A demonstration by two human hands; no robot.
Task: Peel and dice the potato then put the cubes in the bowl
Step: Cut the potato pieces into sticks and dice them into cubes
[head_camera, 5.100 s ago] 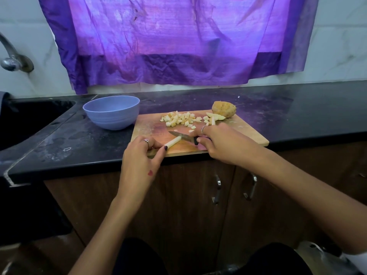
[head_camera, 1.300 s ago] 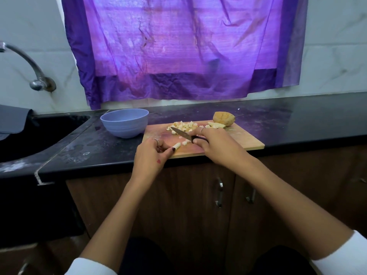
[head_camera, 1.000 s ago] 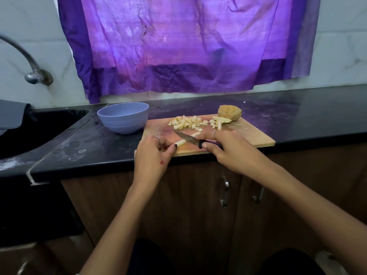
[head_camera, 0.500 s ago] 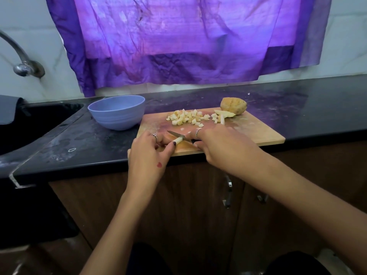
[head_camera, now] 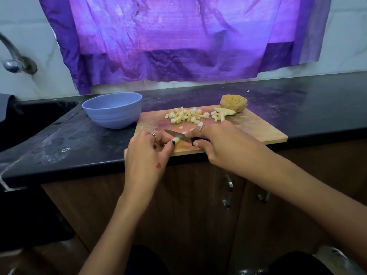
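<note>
Head view: left hand [head_camera: 146, 155] pinches slick, firm potato strip [head_camera: 175, 140] near its end; right hand [head_camera: 222, 143] grips knife [head_camera: 178, 134], mid-dice.

Pale cubes [head_camera: 186, 115] lie heaped at the board's [head_camera: 258, 128] far middle. A short strip [head_camera: 175, 140] lies near-left under the knife [head_camera: 178, 134]. The potato [head_camera: 234, 103] (skin-on remainder) sits far right; the blue bowl [head_camera: 113, 110] stands left.

no readable text, no labels
</note>
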